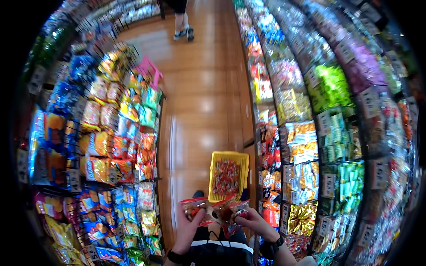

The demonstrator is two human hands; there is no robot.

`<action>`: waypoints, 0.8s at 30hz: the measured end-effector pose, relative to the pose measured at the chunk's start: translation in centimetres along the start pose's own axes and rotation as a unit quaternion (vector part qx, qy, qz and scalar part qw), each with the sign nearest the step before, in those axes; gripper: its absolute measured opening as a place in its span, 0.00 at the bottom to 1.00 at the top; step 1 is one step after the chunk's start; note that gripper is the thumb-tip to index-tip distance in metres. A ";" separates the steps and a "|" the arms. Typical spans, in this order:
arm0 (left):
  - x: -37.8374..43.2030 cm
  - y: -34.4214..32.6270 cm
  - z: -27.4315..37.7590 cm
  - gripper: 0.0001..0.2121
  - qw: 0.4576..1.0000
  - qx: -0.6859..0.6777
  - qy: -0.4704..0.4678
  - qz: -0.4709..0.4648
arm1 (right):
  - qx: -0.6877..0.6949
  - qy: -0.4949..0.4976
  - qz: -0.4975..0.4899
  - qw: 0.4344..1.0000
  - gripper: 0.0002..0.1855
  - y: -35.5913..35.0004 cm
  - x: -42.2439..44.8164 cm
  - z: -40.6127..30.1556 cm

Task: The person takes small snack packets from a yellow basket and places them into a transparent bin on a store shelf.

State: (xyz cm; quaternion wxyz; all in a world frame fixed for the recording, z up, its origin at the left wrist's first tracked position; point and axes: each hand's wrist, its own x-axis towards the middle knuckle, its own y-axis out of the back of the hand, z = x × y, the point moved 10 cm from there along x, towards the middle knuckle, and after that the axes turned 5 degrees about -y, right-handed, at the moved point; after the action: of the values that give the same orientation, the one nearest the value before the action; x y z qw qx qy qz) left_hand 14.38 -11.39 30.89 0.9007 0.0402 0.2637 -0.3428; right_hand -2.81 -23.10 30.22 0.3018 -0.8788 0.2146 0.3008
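My left hand (190, 226) holds a small clear packet with red print (193, 207), thumb on its face. In my right hand (254, 224) are small clear and red snack packets (229, 214), pinched together at their right side. Both hands are in front of my lower body, a short gap apart. Just beyond them, a yellow plastic basket (212, 173) stands on the floor, with many small red wrapped packets (226, 176) inside. A dark band is on each wrist.
Shelves of bagged snacks (96, 143) line the left side. Tiered bins of wrapped sweets and snacks (301, 143) with price tags run along the right. A pink plastic stool (151, 71) stands at the left shelf's far end. Another person's legs (181, 23) are farther up the wooden-floored aisle.
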 end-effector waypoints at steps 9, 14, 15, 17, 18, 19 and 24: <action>-5.1 -2.9 9.5 0.23 0.983 -0.012 -0.089 -0.158 | 0.022 0.180 0.166 0.969 0.25 -8.8 -8.9 -6.2; -5.7 -1.8 10.8 0.25 0.978 -0.004 -0.112 -0.176 | 0.074 0.204 0.214 0.952 0.23 -11.5 -11.6 -6.5; -5.8 -1.4 11.3 0.25 0.977 0.011 -0.131 -0.170 | 0.077 0.208 0.218 0.950 0.23 -12.1 -11.8 -6.4; -5.3 -1.2 10.8 0.27 0.968 0.003 -0.146 -0.204 | 0.033 0.205 0.254 0.945 0.24 -12.9 -12.2 -6.5; -5.4 -1.6 11.6 0.24 0.958 0.037 -0.187 -0.215 | 0.048 0.202 0.268 0.941 0.23 -13.3 -12.7 -6.6; -5.6 -2.0 12.4 0.21 0.945 0.071 -0.227 -0.227 | 0.050 0.206 0.277 0.937 0.23 -13.2 -12.6 -6.2; -4.9 -2.4 10.3 0.28 0.944 0.033 -0.104 -0.312 | -0.035 0.312 0.354 0.881 0.21 -15.0 -13.5 -8.5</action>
State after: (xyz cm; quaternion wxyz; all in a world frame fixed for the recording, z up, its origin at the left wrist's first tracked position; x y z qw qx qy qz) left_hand 14.33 -12.88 42.45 0.7695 -0.0498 0.1564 -0.6172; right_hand -0.85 -15.15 50.55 0.0616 -0.8029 0.5835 0.1049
